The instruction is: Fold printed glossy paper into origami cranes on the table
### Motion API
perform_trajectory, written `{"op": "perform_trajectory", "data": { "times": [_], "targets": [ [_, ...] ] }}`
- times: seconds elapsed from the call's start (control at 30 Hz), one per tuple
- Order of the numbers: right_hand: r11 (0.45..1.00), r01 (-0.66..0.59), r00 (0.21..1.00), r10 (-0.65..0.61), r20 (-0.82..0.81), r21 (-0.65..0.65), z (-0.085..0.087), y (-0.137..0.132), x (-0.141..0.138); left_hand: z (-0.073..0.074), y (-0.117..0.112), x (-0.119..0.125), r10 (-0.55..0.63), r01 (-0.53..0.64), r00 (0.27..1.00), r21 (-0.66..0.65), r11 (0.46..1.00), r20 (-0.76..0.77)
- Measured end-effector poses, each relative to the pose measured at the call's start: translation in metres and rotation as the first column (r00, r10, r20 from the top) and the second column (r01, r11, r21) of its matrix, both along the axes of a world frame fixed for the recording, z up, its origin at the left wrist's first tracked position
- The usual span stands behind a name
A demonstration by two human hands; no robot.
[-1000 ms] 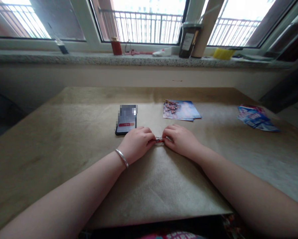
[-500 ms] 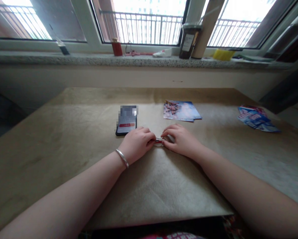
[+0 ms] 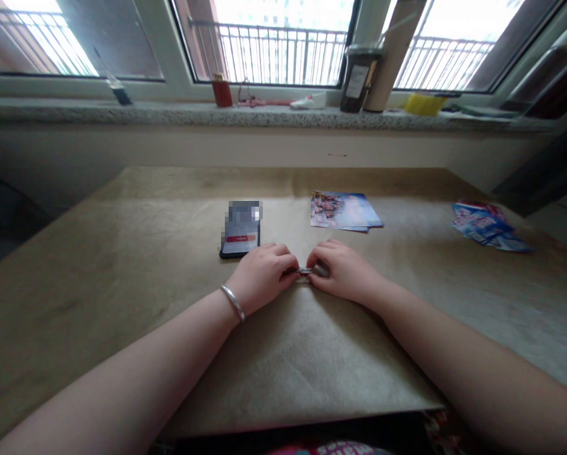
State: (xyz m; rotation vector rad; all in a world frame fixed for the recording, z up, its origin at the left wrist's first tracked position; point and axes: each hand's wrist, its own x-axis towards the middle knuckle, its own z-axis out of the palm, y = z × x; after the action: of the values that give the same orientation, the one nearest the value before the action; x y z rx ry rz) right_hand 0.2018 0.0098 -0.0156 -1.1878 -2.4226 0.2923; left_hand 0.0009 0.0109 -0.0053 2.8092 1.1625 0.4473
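Between my two hands, just above or on the table, is a small thin folded piece (image 3: 304,270), whitish with some red, perhaps paper; most of it is hidden by my fingers. My left hand (image 3: 267,268), with a silver bangle at the wrist, pinches its left end. The right end sits between the thumb and fingers of my right hand (image 3: 342,268). Right beyond my left hand lies a phone (image 3: 241,229) with a lit, partly pixelated screen. A stack of printed sheets (image 3: 347,212), pink and blue, lies beyond my right hand.
Blue and red printed packets or cards (image 3: 489,226) lie at the table's right side. The table (image 3: 306,354) has a tan cover and ends near my body. On the windowsill (image 3: 169,115) stand a red container (image 3: 222,91), a dark jar (image 3: 358,79) and a yellow object (image 3: 424,104).
My fingers have closed in slightly on the small piece, and less of its red shows. Both hands stay in nearly the same place. The phone and printed sheets have not moved.
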Motion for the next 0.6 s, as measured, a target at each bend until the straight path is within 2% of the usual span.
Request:
{"op": "perform_trajectory", "data": {
  "times": [0.17, 0.43, 0.6],
  "targets": [
    [1.0, 0.0, 1.0, 0.0, 0.023, 0.0, 0.0026, -0.0026, -0.0005, 0.0008, -0.0002, 0.0001, -0.018, 0.018, 1.0, 0.015, 1.0, -0.008],
    [0.999, -0.016, 0.997, 0.013, -0.07, -0.044, 0.0032, -0.0026, -0.0036, 0.002, -0.002, 0.001, -0.034, 0.035, 0.999, 0.025, 0.999, -0.008],
    [1.0, -0.025, 0.998, 0.026, -0.058, 0.013, 0.0045, -0.0042, -0.0046, -0.002, -0.0001, 0.0002, -0.058, 0.058, 0.997, 0.003, 0.998, 0.045]
  ]
}}
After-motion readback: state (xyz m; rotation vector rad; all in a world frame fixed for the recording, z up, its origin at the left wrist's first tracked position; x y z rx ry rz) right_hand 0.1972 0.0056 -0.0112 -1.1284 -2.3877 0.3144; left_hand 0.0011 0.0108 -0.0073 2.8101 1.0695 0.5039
